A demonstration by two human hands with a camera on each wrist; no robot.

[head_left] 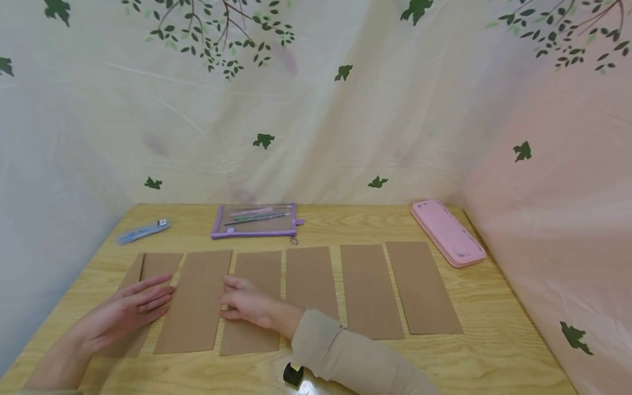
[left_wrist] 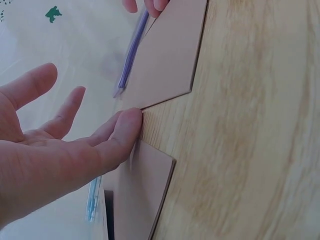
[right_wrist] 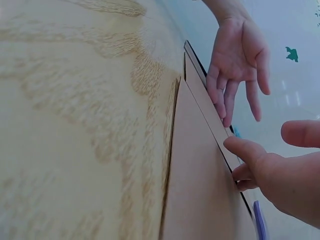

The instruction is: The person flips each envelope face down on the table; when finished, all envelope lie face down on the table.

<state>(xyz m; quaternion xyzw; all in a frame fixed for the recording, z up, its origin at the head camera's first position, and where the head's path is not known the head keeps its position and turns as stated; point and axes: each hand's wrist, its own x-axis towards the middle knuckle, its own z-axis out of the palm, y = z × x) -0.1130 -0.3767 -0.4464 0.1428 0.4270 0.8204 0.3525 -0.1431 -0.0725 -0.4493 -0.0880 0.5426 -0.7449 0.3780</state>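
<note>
Several brown cardboard rectangles lie in a row on the table. My left hand (head_left: 123, 312) reaches over the leftmost cardboard (head_left: 160, 264), fingers extended toward the left edge of the second cardboard (head_left: 195, 302). In the left wrist view, the left hand's fingertips are at the gap between these two pieces. My right hand (head_left: 249, 302) is over the third cardboard (head_left: 257, 343), its fingers at the second piece's right edge. In the right wrist view, the right hand (right_wrist: 285, 175) has its thumb apart from its fingers. Neither hand grips anything.
Behind the row lie a clear pouch with purple trim (head_left: 254, 235) holding pens, and a slim blue packet (head_left: 143, 232). A pink case (head_left: 446, 233) sits at the back right. A small black object (head_left: 293, 375) is near the front edge. Patterned cloth (head_left: 316, 109) hangs around the table.
</note>
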